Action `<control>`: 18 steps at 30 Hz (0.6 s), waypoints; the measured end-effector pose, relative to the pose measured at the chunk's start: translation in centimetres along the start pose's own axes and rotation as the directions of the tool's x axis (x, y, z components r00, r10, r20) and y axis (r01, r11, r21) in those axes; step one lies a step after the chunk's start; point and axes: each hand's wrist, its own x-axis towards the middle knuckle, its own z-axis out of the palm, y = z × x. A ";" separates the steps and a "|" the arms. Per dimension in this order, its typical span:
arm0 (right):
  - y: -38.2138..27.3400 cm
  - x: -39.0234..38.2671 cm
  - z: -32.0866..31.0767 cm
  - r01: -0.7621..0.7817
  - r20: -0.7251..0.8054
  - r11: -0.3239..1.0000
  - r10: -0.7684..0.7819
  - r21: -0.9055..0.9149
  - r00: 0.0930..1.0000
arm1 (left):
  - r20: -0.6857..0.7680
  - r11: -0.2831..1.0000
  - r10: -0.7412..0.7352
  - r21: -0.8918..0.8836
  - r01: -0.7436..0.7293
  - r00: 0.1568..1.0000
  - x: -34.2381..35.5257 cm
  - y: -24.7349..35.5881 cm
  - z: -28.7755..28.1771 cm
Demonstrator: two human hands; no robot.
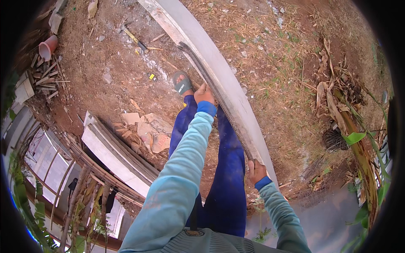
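A long pale board (236, 92) stretches from the top of the view toward the lower right, in front of my legs. Along its near edge lies a long dark ribbed bar (206, 75), thin and slightly bent. My left hand (204, 93) is closed on the bar about midway, beside my knee. Farther down, my right hand (256, 170) is closed around the bar's lower end, against the board. The palms hide how far the fingers wrap around.
On the dirt ahead lie a hammer (134, 38) and a small yellow-black tape measure (152, 77). Stacked planks (118, 154) and torn cardboard (154, 130) are at left. A reddish bucket (48, 47) lies by scrap wood. Banana stems (354, 130) and wire mesh (335, 139) stand at right.
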 end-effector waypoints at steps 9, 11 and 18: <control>3.8 2.5 -0.5 0.106 -0.087 0.988 -0.117 -0.116 0.989 | 0.034 0.993 -0.076 0.089 0.072 0.997 -0.8 3.7 -0.3; 4.2 4.2 -1.9 0.157 -0.063 0.973 -0.170 -0.169 0.983 | 0.086 0.994 -0.108 -0.020 0.111 0.990 0.1 1.7 -0.4; 5.3 5.7 -3.7 0.128 -0.189 0.964 -0.173 -0.232 0.967 | 0.031 0.995 -0.021 -0.096 0.023 0.999 -1.8 5.8 2.4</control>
